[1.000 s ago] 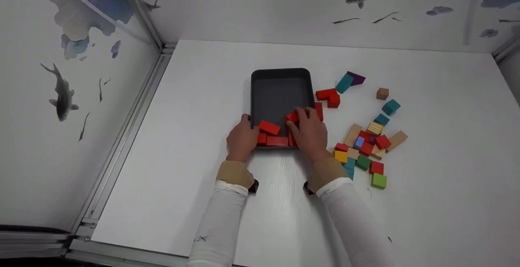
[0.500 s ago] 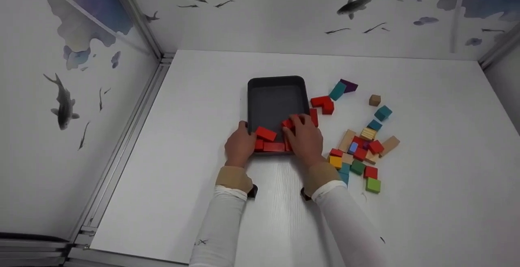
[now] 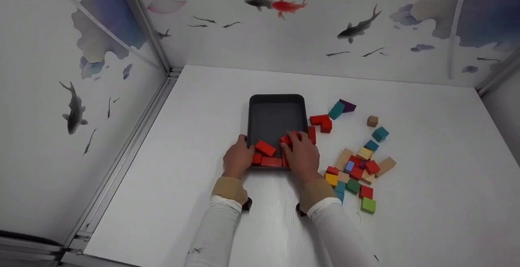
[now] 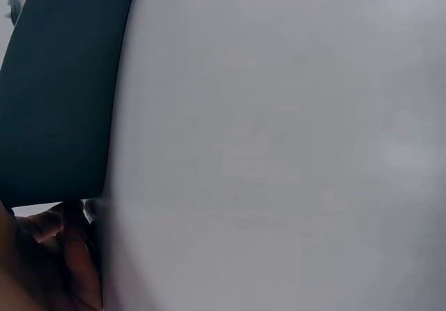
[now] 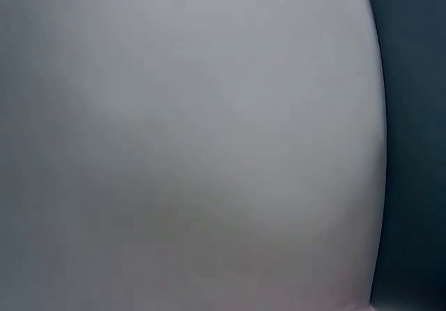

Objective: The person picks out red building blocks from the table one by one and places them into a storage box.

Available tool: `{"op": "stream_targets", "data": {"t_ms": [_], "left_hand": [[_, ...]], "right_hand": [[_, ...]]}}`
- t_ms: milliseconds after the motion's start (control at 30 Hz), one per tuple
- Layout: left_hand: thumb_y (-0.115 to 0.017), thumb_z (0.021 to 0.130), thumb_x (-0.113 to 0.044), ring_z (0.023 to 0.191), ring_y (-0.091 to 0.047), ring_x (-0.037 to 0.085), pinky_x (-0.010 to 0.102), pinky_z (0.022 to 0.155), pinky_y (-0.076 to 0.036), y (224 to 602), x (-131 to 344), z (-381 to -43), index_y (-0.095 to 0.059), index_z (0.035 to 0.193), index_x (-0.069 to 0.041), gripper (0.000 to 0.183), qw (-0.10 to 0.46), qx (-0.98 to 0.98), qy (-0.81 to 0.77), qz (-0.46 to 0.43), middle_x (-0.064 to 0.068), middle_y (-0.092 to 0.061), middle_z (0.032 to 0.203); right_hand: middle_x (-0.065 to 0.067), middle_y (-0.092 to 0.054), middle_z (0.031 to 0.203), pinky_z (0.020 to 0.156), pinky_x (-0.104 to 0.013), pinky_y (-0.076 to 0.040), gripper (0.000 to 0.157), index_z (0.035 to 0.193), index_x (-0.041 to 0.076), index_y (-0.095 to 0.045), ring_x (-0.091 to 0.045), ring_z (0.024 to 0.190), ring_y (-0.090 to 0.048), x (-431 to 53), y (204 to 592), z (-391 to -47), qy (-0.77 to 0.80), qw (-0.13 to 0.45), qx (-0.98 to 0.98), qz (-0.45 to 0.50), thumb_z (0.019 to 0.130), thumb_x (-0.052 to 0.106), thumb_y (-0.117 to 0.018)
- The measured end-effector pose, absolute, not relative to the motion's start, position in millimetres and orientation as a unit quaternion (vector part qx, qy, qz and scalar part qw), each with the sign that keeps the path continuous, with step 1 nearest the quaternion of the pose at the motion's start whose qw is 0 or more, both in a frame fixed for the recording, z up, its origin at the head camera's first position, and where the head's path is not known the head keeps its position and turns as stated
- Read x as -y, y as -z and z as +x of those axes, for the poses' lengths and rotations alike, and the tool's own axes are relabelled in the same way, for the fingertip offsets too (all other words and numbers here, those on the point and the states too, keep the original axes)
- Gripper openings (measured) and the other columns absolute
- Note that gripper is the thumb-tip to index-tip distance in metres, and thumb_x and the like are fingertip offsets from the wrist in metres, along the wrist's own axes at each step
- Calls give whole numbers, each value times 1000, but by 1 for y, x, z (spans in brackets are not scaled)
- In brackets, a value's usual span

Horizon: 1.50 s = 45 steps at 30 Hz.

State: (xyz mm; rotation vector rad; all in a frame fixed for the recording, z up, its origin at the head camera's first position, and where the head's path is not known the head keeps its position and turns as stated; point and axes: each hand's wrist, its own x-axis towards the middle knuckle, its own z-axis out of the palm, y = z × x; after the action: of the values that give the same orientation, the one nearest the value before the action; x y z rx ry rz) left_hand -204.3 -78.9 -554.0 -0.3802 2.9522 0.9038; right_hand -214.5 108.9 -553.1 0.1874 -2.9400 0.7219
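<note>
A dark grey rectangular tray lies on the white table, with several red blocks along its near end. One red block lies slanted on the others. My left hand grips the tray's left rim near the front corner; in the left wrist view its fingers curl by the tray wall. Inside the right side of the tray, my right hand pinches a red block, partly hidden by the fingers. The right wrist view has only the tray wall and tabletop.
Loose coloured and plain wooden blocks lie in a cluster right of the tray. Several red blocks sit by its right wall, with a teal block and a purple block beyond. Printed panels enclose the table's back and left.
The head view has tilted up, so the whole scene sits lower in the picture. Both hands keep nearly the same places on the tray and the red block.
</note>
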Motion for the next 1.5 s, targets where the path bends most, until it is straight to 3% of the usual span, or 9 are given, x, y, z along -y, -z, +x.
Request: {"op": "stream_targets", "data": {"t_ms": [300, 567, 767, 1000, 1267, 1500], "left_hand": [[-47, 88, -28, 73, -56, 19, 35, 60, -43, 551, 70, -218, -46, 123, -11, 39, 31, -948, -301, -98, 8, -62, 90], [-47, 87, -29, 67, -54, 18, 35, 56, -42, 525, 68, -218, -47, 119, -12, 36, 13, -950, -297, -93, 5, -59, 81], [-46, 89, -32, 73, -54, 18, 35, 60, -42, 516, 82, -206, -44, 125, -13, 41, 32, -949, -297, -99, 5, -60, 93], [-45, 88, -31, 69, -54, 18, 34, 55, -41, 515, 91, -194, -42, 126, -13, 42, 44, -950, -294, -100, 6, -60, 87], [-44, 87, -29, 64, -52, 18, 33, 52, -40, 518, 98, -186, -43, 123, -12, 40, 39, -946, -305, -101, 4, -57, 77], [-43, 88, -30, 67, -52, 18, 33, 54, -41, 513, 105, -181, -43, 122, -11, 39, 44, -945, -308, -104, 5, -58, 81]], "right_hand": [[-10, -46, 126, 93, -49, -33, 52, 132, 20, -45, -28, 113, -43, -118, 542, -218, -193, 40, 979, 49, 86, 44, -52], [-10, -44, 128, 92, -50, -32, 51, 131, 20, -45, -29, 116, -39, -119, 517, -217, -165, 37, 984, 59, 88, 47, -46], [-9, -45, 129, 94, -49, -30, 50, 131, 21, -46, -28, 117, -38, -105, 511, -204, -165, 32, 984, 59, 88, 47, -46], [-2, -53, 124, 92, -46, -33, 53, 138, 26, -34, -24, 115, -44, -97, 510, -193, -178, 37, 981, 70, 89, 41, -48], [3, -60, 112, 95, -44, -32, 35, 123, 25, -54, -19, 103, -51, -99, 505, -185, -242, 10, 967, 81, 88, 23, -56], [3, -61, 105, 92, -40, -35, 28, 116, 22, -60, -18, 96, -52, -94, 502, -182, -265, 13, 961, 80, 88, 24, -56]]}}
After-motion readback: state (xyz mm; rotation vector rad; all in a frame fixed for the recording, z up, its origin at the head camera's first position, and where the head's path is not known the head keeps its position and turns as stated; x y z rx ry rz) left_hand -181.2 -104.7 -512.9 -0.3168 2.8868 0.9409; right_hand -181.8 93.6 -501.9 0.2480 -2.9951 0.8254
